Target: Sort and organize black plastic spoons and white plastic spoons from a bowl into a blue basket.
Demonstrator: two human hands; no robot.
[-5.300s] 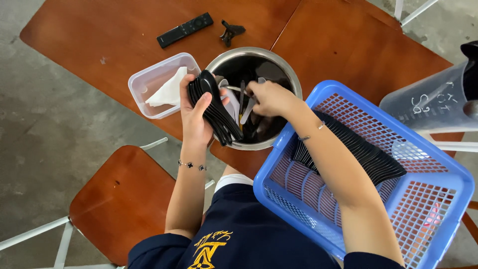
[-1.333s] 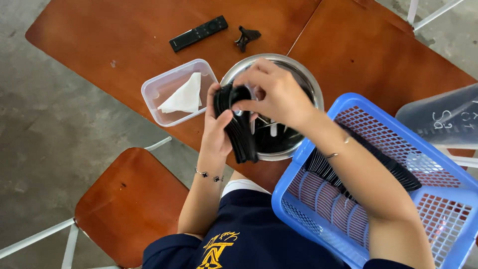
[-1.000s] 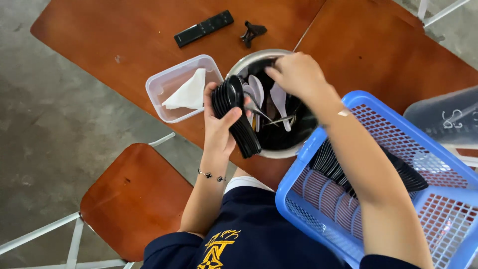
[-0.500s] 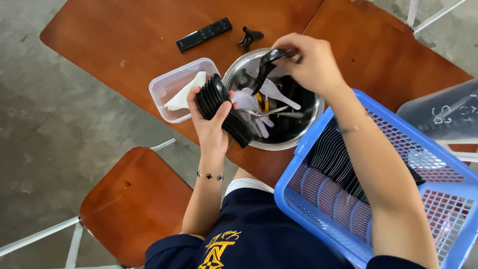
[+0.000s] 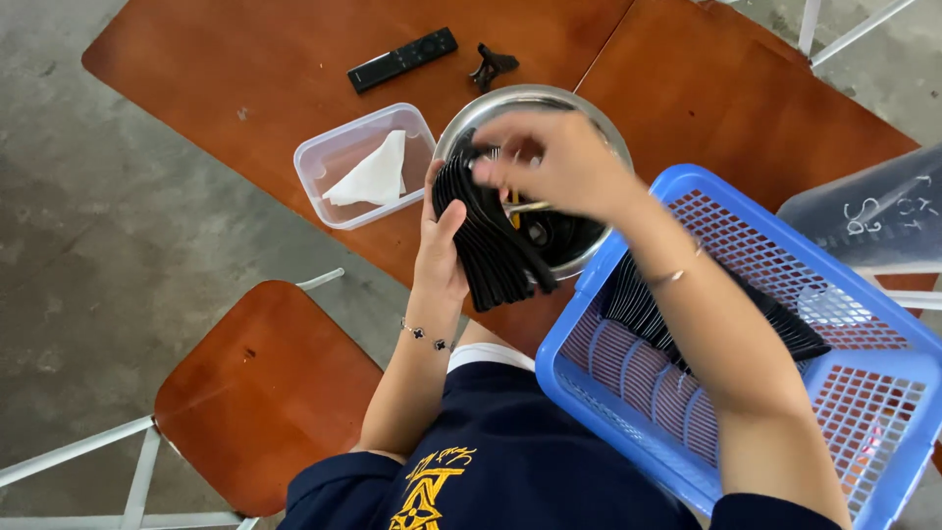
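Observation:
My left hand (image 5: pixel 439 257) grips a thick stack of black plastic spoons (image 5: pixel 491 243), held upright over the near rim of a round metal bowl (image 5: pixel 510 103). My right hand (image 5: pixel 559 162) is over the bowl, its fingertips pressing one black spoon onto the top of that stack. More utensils lie in the bowl, mostly hidden under my right hand. A blue plastic basket (image 5: pixel 608 285) sits on my lap to the right, with a row of black utensils (image 5: pixel 775 319) lying in it.
A clear plastic box (image 5: pixel 334 157) with a white napkin (image 5: pixel 373 175) stands left of the bowl on the brown table (image 5: pixel 245 69). A black remote (image 5: pixel 402 59) and a small black clip (image 5: pixel 491 67) lie farther back. A brown chair seat (image 5: pixel 255 393) is lower left, a translucent bin (image 5: pixel 873 211) right.
My right hand picked a black spoon out of the bowl and brought it back to the stack in my left hand. The left hand kept its hold on the stack.

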